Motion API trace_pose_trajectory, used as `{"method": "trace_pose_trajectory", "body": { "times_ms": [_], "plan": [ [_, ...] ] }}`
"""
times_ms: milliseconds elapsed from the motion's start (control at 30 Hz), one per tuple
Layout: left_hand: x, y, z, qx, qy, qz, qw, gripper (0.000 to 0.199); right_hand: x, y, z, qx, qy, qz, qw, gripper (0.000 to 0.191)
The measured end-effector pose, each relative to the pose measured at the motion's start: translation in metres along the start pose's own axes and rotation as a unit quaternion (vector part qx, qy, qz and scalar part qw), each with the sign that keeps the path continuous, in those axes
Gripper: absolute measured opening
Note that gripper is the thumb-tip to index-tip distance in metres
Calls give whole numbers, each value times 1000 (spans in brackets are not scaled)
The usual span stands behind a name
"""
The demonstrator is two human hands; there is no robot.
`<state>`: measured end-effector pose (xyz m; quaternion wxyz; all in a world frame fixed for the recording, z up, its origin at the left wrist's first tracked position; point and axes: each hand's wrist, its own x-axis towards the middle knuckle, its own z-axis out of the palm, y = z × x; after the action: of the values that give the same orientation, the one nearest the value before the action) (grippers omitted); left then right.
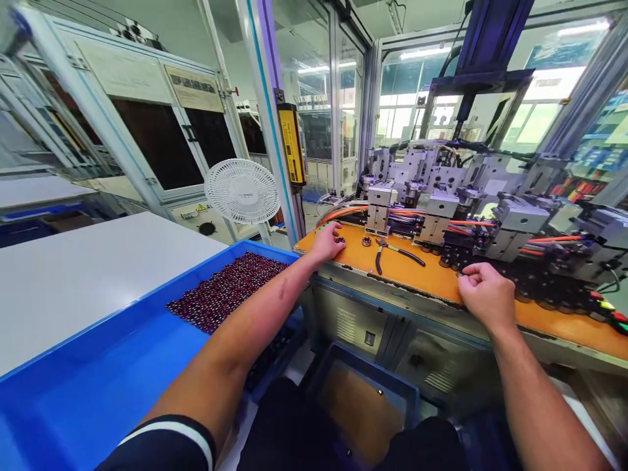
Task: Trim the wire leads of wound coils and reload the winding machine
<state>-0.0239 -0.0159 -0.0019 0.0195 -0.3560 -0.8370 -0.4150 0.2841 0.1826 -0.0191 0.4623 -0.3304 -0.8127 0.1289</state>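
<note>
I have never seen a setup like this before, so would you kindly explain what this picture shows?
There is no robot arm at work here: the two bare hands belong to the person wearing the camera on their head, looking forward and down. Ahead, a metal machine stands along an orange benchtop. On the benchtop lie open pliers and a small ring-shaped part. The left hand has a small dark part at its fingertips. The right hand is curled near the machine; whether it holds anything is hidden. To the left, a blue tray contains many small pieces.
</note>
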Motion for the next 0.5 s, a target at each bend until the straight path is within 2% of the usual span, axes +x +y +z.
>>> {"method": "trace_pose_trajectory", "body": {
  "times_ms": [67, 200, 300, 400, 500],
  "plan": [
    [-7, 1, -3, -15, 22, -22, 999, 44, 0, 0, 0, 2, 0, 1, 1000, 23],
    [-18, 14, -4, -68, 55, -62, 994, 35, 0, -1, -1, 3, -4, -6, 1000, 23],
    [-39, 32, -10, -135, 69, -55, 987, 46, 2, -2, -5, 5, -3, -22, 1000, 22],
    [-88, 45, -22, -223, 59, -15, 973, 57, -1, -10, -14, 22, 9, -55, 998, 21],
    [-160, 41, -31, -304, 23, 7, 952, 58, -29, -34, -29, 51, 31, -109, 992, 25]
  ]
}}
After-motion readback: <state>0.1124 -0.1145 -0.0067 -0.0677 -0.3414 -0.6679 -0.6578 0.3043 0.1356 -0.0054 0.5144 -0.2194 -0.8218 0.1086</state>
